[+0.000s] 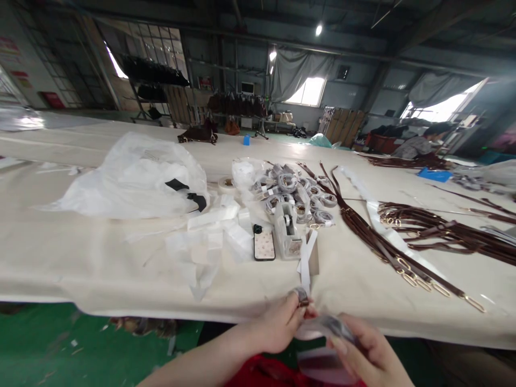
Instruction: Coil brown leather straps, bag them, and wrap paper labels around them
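Note:
At the table's front edge my left hand (282, 322) is closed round the end of a strap, where a bit of brown and some metal show between the fingers. My right hand (365, 344) pinches the same film-wrapped strap (336, 327), which runs between both hands and looks greyish and blurred. Below it hangs a translucent sheet (322, 363). Just beyond my left hand lie white paper strips (307, 258) on a grey-brown card. A tape dispenser (287, 231) stands behind them, with a phone (264, 243) in a patterned case beside it.
Several wrapped strap coils (287, 183) are heaped behind the dispenser. Long brown straps (363, 228) with gold buckles cover the right side. A big plastic bag (137, 177) and white film sheets (209, 231) lie left. Another person (423, 144) sits at the far right.

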A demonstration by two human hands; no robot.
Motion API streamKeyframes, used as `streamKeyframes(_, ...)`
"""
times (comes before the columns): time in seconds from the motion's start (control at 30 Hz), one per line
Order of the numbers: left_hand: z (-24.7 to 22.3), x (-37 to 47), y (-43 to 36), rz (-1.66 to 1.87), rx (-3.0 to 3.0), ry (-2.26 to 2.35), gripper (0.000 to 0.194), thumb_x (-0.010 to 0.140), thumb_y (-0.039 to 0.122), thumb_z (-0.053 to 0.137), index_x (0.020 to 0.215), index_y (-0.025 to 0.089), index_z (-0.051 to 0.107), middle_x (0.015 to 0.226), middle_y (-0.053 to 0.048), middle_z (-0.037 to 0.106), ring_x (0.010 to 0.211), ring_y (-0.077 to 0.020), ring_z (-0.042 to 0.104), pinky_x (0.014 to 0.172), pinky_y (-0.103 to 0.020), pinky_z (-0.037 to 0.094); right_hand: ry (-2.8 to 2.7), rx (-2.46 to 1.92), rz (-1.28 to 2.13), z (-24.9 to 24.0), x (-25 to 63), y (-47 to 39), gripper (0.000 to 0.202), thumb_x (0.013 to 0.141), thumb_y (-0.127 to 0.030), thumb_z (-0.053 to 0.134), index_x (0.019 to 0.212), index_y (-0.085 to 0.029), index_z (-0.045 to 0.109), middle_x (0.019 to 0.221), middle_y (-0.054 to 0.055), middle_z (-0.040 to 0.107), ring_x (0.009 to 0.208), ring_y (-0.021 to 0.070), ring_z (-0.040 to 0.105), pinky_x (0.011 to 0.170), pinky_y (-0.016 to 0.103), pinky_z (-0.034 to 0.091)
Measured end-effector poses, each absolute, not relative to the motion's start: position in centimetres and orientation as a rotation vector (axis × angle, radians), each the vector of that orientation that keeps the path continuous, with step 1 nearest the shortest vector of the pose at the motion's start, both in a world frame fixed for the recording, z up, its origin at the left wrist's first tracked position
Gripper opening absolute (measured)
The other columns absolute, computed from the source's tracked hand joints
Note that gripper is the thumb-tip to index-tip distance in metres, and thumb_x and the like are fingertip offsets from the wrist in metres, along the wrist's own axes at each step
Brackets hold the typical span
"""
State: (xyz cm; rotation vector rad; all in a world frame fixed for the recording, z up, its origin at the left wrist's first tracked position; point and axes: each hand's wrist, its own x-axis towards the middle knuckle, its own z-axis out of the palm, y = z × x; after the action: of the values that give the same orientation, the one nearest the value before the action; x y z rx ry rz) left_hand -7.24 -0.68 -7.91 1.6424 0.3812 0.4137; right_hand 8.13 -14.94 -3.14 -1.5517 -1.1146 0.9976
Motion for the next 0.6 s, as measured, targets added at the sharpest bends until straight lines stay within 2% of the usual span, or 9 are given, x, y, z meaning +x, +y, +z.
streamKeyframes(0.1, -6.4, -8.4, -0.7, 0.313, 1.821, 0.215, 0.035, 0.1, 0.042, 0.036, 0.086, 0.022, 0.06, 0.094, -0.007, 0.068, 0.093, -0.0232, 0.062, 0.094, -0.036, 0.045, -0.915, -1.509, 1.02, -3.2, 9.1, -14.2, 0.042, 0.085, -0.056, 0.065, 0.069, -0.018, 0.06, 0.049, -0.006, 0.043, 0.047, 0.0087, 0.033, 0.05, 0.023, 0.028)
streamKeyframes(0.2, -5.1, -9.2, -0.8, 0.264, 1.821, 0.078, 0.042, 0.101, 0.04, 0.029, 0.077, 0.023, 0.059, 0.079, -0.006, 0.064, 0.082, -0.0225, 0.061, 0.089, -0.033, 0.046, -0.846, -1.508, 1.012, -3.3, 9.9, -13.6, 0.044, 0.084, -0.058, 0.066, 0.067, -0.018, 0.057, 0.046, -0.008, 0.039, 0.047, 0.0083, 0.029, 0.053, 0.024, 0.029)
streamKeyframes(0.33, -4.3, -9.4, -1.6, 0.193, 1.837, 0.239, 0.051, 0.098, 0.057, 0.031, 0.087, 0.021, 0.066, 0.061, -0.001, 0.055, 0.059, -0.0198, 0.054, 0.065, -0.03, 0.044, -0.91, -1.565, 1.037, -4.2, 10.9, -13.2, 0.044, 0.086, -0.058, 0.063, 0.07, -0.017, 0.059, 0.043, -0.01, 0.036, 0.046, 0.0081, 0.026, 0.053, 0.024, 0.029)
streamKeyframes(0.4, -4.3, -9.4, -1.9, 0.129, 1.752, 0.315, 0.061, 0.094, 0.068, 0.031, 0.08, 0.021, 0.066, 0.054, 0.001, 0.049, 0.05, -0.0165, 0.047, 0.055, -0.027, 0.038, -0.993, -1.622, 1.003, -4.8, 11.3, -13.1, 0.043, 0.087, -0.057, 0.061, 0.07, -0.018, 0.06, 0.045, -0.007, 0.044, 0.046, 0.01, 0.037, 0.054, 0.025, 0.036)
streamKeyframes(0.43, -4.4, -9.4, -1.9, 0.098, 1.664, 0.326, 0.065, 0.093, 0.072, 0.029, 0.074, 0.02, 0.064, 0.049, 0.002, 0.044, 0.045, -0.0147, 0.042, 0.051, -0.026, 0.035, -1.04, -1.656, 0.96, -5.0, 11.3, -13.2, 0.04, 0.086, -0.056, 0.062, 0.075, -0.018, 0.063, 0.052, -0.004, 0.054, 0.052, 0.0128, 0.048, 0.059, 0.026, 0.043)
streamKeyframes(0.5, -4.8, -9.4, -1.8, 0.064, 1.45, 0.316, 0.07, 0.09, 0.076, 0.027, 0.068, 0.019, 0.061, 0.044, 0.004, 0.039, 0.038, -0.0118, 0.033, 0.046, -0.025, 0.027, -1.124, -1.703, 0.868, -5.6, 10.8, -13.2, 0.036, 0.084, -0.054, 0.065, 0.092, -0.019, 0.07, 0.083, 0.005, 0.073, 0.082, 0.0225, 0.067, 0.08, 0.033, 0.053)
streamKeyframes(0.57, -5.3, -9.2, -1.1, 0.095, 1.279, 0.307, 0.072, 0.088, 0.079, 0.031, 0.065, 0.018, 0.061, 0.043, 0.004, 0.04, 0.037, -0.0105, 0.031, 0.045, -0.025, 0.025, -1.212, -1.655, 0.868, -6.0, 9.5, -13.2, 0.035, 0.085, -0.051, 0.064, 0.109, -0.026, 0.07, 0.112, 0.007, 0.074, 0.112, 0.0292, 0.065, 0.099, 0.04, 0.05)
streamKeyframes(0.6, -5.5, -9.0, -0.7, 0.128, 1.219, 0.3, 0.073, 0.086, 0.081, 0.034, 0.063, 0.016, 0.062, 0.042, 0.003, 0.04, 0.037, -0.0103, 0.032, 0.045, -0.025, 0.026, -1.268, -1.596, 0.913, -6.2, 8.7, -13.1, 0.033, 0.087, -0.05, 0.063, 0.111, -0.028, 0.07, 0.116, 0.007, 0.073, 0.116, 0.03, 0.064, 0.102, 0.042, 0.05)
